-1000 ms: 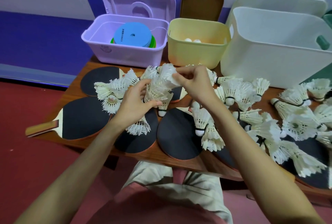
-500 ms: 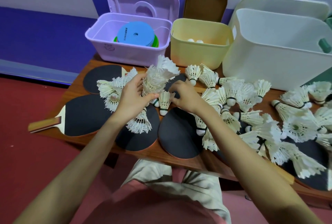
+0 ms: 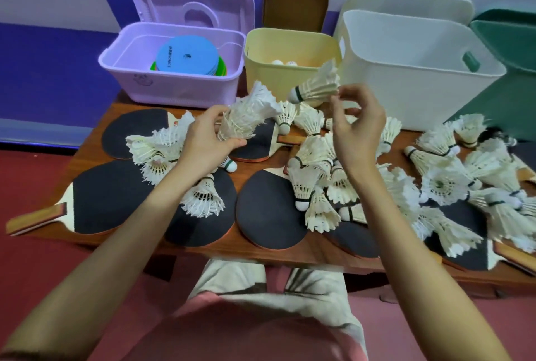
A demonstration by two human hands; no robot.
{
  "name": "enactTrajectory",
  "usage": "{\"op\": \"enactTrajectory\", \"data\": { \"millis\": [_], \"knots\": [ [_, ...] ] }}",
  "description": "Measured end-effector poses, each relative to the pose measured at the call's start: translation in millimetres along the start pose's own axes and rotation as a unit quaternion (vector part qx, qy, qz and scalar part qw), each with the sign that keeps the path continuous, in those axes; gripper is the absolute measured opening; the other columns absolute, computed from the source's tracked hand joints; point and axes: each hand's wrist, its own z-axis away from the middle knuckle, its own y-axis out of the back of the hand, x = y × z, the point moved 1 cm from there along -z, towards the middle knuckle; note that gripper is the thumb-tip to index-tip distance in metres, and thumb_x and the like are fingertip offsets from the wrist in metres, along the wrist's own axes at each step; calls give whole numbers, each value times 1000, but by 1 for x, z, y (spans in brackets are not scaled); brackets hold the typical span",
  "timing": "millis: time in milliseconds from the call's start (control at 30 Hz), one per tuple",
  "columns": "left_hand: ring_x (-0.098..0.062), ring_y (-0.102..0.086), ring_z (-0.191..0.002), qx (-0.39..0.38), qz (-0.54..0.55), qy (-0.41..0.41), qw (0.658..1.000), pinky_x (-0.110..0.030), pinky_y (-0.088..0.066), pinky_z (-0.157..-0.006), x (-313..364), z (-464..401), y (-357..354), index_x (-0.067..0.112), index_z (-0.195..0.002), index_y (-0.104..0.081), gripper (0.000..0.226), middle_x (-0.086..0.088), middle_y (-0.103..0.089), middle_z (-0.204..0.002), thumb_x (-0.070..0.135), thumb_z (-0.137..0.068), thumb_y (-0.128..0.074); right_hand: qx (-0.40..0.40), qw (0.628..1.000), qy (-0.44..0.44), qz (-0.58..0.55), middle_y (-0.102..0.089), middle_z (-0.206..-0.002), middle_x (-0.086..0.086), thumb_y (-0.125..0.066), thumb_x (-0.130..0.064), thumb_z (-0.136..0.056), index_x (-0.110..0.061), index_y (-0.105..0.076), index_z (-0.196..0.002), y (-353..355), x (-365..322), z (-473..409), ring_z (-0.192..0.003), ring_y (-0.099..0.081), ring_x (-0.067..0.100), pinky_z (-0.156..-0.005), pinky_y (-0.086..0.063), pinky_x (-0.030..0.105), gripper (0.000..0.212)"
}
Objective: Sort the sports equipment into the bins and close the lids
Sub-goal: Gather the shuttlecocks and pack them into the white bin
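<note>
A nested stack of shuttlecocks [image 3: 246,117] is gripped by the left hand [image 3: 207,140] at centre frame, fingers and thumb curled round its lower end, feathers pointing up and right. A single shuttlecock [image 3: 317,86] is pinched by its feather skirt at the fingertips of the right hand [image 3: 358,128], just right of centre, with the cork pointing left toward the stack. Many loose shuttlecocks [image 3: 441,183] are scattered over the tabletop [image 3: 95,152] from the centre to the right edge, lying on and between black paddles [image 3: 107,198].

Along the top of the frame four open bins are lined up: a purple bin [image 3: 174,88] holding flat discs [image 3: 187,54], a yellow bin [image 3: 290,76] with white balls [image 3: 284,63] inside, a large white bin [image 3: 406,91] whose contents are not visible, and a green bin [image 3: 510,50] cut off at the upper right. All visible lids stand raised.

Risks judged from this position: the single shuttlecock is held only by thin feathers, so it could slip or be crushed if squeezed. If it is pushed in off-axis, the stack could buckle or spill from the one-handed grip. The forearms hang over the loose pile, and pieces near the tabletop edge could be swept to the floor.
</note>
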Motion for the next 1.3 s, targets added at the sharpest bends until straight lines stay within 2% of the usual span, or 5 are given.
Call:
{"op": "enactTrajectory", "data": {
  "millis": [267,567,900,1133,1300],
  "knots": [
    [-16,-58,-110,-63,-40,-103,992,-32,-47,-95,66,-47,-44,14,-125,-57,64,-2,-63,-119,14,-67,-85,-49,998,35,5,-68,-92,-2,-61,-16,-90,-10,-67,-96,23,9,-31,-89,-64,13,-73,-47,14,10],
    [-17,-57,-103,-101,-99,-260,955,-29,-46,-81,181,-136,-111,13,-119,-59,55,-2,-63,-115,21,-70,-82,61,996,-30,50,-68,-85,2,-59,-11,-89,-9,-67,-92,84,65,-139,-72,-59,-5,-68,-47,9,9],
    [-25,-52,-76,-253,-135,-201,937,-35,-45,-61,243,-236,-231,7,-97,-53,31,-12,-54,-89,5,-72,-72,75,953,-130,264,-69,-87,20,-55,-13,-87,6,-66,-86,122,138,-240,-84,-64,34,-73,-50,38,22],
    [-17,-53,-62,-314,-75,-156,933,-23,-45,-50,234,-286,-309,16,-95,-57,34,-5,-55,-80,8,-70,-79,16,920,-121,374,-44,-70,16,-44,-2,-80,-4,-38,-61,127,174,-291,-66,-37,32,-55,-23,33,20],
    [-19,-52,-82,-339,-79,-131,928,-24,-43,-61,215,-312,-358,12,-110,-60,44,-5,-55,-96,11,-71,-82,-20,903,-102,417,-44,-77,15,-42,-1,-78,-6,-36,-63,109,200,-304,-67,-39,36,-60,-29,34,17]
  ]
}}
